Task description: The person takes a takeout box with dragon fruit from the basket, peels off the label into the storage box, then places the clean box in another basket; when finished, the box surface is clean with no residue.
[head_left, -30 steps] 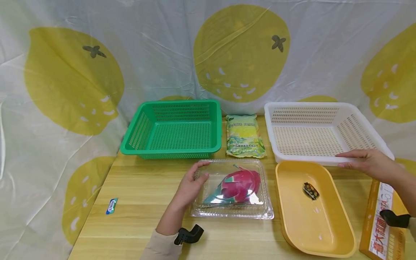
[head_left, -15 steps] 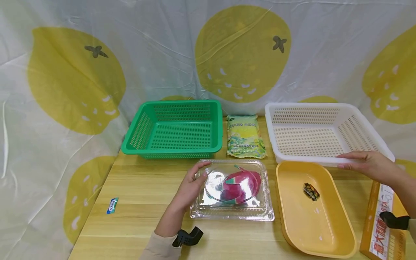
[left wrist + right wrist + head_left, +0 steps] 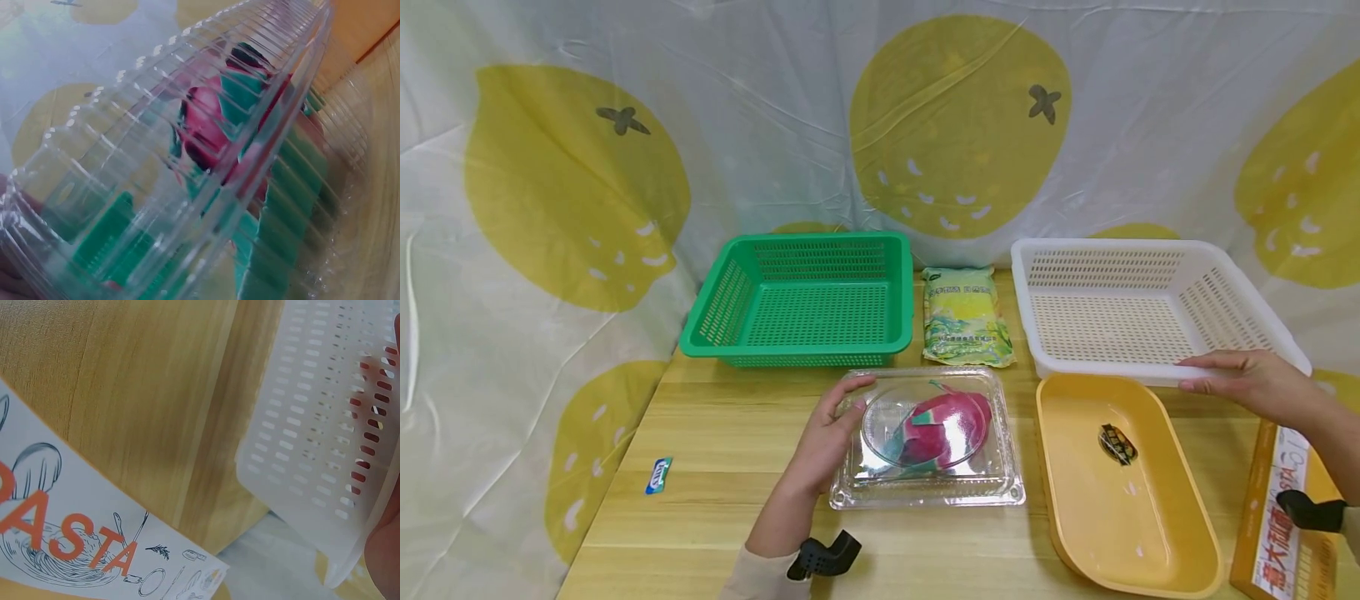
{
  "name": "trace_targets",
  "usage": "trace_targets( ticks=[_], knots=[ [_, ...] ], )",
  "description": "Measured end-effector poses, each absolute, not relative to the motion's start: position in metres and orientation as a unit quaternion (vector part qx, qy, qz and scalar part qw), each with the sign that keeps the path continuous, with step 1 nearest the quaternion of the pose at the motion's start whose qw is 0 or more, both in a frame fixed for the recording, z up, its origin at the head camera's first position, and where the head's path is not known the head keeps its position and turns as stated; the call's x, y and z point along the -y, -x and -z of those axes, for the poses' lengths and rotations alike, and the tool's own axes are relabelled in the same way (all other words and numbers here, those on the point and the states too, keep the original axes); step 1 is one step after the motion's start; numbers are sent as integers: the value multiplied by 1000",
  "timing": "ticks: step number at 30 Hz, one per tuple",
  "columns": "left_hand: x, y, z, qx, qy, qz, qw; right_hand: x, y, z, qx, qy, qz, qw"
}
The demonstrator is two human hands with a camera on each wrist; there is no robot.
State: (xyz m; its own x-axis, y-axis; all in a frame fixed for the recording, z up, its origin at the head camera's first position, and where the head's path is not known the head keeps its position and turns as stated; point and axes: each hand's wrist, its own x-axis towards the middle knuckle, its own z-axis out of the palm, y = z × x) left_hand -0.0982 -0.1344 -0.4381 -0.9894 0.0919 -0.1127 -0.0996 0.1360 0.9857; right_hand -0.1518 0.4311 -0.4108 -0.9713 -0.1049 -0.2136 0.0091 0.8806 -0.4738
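A clear plastic clamshell box [image 3: 925, 492] lies at the front middle of the table in the head view. Inside it shows a red-pink and green object [image 3: 951, 421] that looks like a dragon fruit. My left hand [image 3: 820, 442] grips the box by its left side, thumb over the lid; the left wrist view shows the ribbed box wall [image 3: 156, 137] up close. At the right, my right hand [image 3: 1262, 383] holds the front rim of a white perforated basket [image 3: 1108, 365]. In the right wrist view, fingers show through the slots of the basket wall [image 3: 306, 425].
A green perforated basket [image 3: 797, 348] stands back left, with a yellow-green printed bag [image 3: 967, 317] to its right. A yellow plastic tub [image 3: 1127, 508] sits right of the box. A pasta box [image 3: 1281, 533] lies front right, and a small blue-green packet [image 3: 658, 475] at left.
Between half a second ago and now, my left hand and the clear box have shifted slightly left. My right hand stays at the white basket's rim.
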Motion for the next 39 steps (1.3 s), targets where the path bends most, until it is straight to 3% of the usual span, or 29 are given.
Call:
trace_targets(
  ticks=[20,34,39],
  knots=[
    [109,98,388,-704,-13,-709,41,-433,151,411,-961,29,251,113],
    [50,135,359,-694,-54,-718,18,-431,152,409,-963,37,242,113],
    [21,154,347,-696,-53,-715,39,-431,152,410,-962,44,244,114]
  ],
)
